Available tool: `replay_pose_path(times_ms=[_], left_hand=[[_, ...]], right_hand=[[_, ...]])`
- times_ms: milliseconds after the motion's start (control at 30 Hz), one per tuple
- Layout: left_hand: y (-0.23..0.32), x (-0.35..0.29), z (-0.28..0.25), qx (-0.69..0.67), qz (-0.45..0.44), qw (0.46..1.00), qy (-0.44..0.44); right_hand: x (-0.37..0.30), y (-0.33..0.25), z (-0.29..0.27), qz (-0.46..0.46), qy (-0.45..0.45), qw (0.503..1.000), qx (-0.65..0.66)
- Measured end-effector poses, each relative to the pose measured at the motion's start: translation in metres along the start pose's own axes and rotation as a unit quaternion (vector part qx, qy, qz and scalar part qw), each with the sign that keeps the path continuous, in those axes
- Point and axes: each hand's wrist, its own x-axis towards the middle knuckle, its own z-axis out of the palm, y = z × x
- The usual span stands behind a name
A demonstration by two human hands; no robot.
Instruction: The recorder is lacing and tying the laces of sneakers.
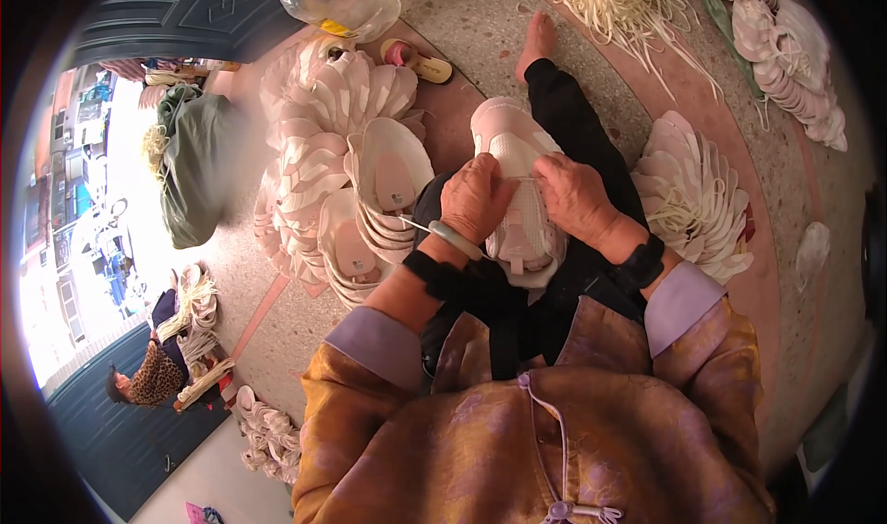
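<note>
A pale pink and white shoe upper point(504, 122) lies over my lap, toe pointing away from me. My left hand point(476, 199) is closed at the left side of its lacing area, with a bangle and a black band at the wrist. Opposite it, my right hand point(577, 196) pinches at the right side of the same opening. A thin whitish shoelace point(525, 178) runs across the upper between my fingers. Its parts inside the fingers are hidden. Just left of my left wrist, nested shoe uppers point(393, 168) stand in stacks.
Fanned uppers point(323, 99) cover the floor at left; more uppers with laces point(693, 196) lie at right. A heap of cream laces point(624, 6) is at the far side, near a sandal point(418, 62) and a clear plastic container point(342, 2). Another person point(152, 371) sits at far left.
</note>
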Motion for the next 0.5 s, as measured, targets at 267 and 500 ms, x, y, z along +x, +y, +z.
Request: replay_pose_path(times_ms=[267,500], left_hand=[[-0.0028,0.0015,-0.0003,-0.021,0.003,1.000,-0.006],[-0.0012,0.0027,-0.0011,-0.021,-0.001,1.000,-0.015]], right_hand=[[0.0000,0.0013,0.0009,-0.005,-0.014,1.000,-0.016],[0.0008,-0.0001,0.0043,0.001,-0.007,1.000,-0.030]])
